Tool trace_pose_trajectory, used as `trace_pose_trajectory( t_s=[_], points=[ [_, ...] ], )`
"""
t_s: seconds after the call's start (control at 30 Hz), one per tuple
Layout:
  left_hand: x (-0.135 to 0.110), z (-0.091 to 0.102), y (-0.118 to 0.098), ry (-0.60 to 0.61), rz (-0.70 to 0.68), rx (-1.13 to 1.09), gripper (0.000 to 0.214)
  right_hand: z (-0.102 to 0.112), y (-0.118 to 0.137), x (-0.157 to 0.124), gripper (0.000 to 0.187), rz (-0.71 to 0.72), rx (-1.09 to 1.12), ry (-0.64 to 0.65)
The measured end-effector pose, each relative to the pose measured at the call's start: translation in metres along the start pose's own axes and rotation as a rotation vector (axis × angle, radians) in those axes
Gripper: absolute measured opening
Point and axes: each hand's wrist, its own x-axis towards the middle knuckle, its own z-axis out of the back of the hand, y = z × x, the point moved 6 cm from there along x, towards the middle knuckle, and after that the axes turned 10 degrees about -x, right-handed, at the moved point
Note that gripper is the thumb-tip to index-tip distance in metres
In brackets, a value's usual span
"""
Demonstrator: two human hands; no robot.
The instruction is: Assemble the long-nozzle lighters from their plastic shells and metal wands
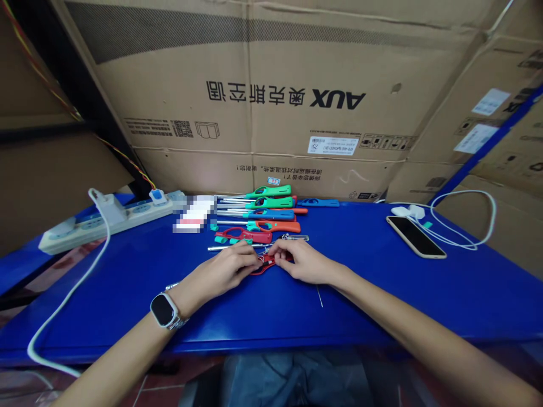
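Note:
My left hand [231, 269] and my right hand [302, 261] meet over a red lighter shell [266, 264] lying on the blue table [127, 282]. Both hands pinch it with curled fingers; small parts inside show between my fingertips. A smartwatch [164, 310] sits on my left wrist. Just beyond my hands lie another red shell [243, 234], a metal tube [224, 247] and a row of long-nosed lighters [267, 206] in green, blue and orange. A thin metal pin [319, 295] lies below my right wrist.
A white power strip [106, 217] with a plugged charger and white cable runs along the left. A phone [416, 236] with a white cable lies at the right. Large cardboard boxes [275, 96] stand behind the table. A blurred white card [194, 213] lies beside the lighters.

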Motion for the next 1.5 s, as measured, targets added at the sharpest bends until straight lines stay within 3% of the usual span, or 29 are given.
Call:
trace_pose_trajectory(
  t_s=[0.43,0.7,1.0,1.3,1.5],
  points=[
    [-0.002,-0.001,0.012,-0.061,0.071,-0.103,0.017,0.001,-0.002,-0.001,0.017,-0.003,0.052,-0.018],
    [-0.001,0.000,0.010,-0.072,0.106,0.070,0.021,0.000,-0.005,0.000,0.013,-0.036,0.005,-0.031],
    [0.001,-0.002,0.011,-0.083,0.189,0.001,0.021,0.000,-0.005,0.001,0.013,-0.054,-0.022,-0.008],
    [0.004,-0.006,0.009,-0.078,0.194,-0.009,0.025,-0.001,0.000,0.002,0.013,-0.065,-0.016,0.002],
    [0.000,-0.005,0.002,-0.032,0.090,0.045,0.026,-0.001,0.001,0.002,0.010,-0.070,-0.001,-0.017]
  ],
)
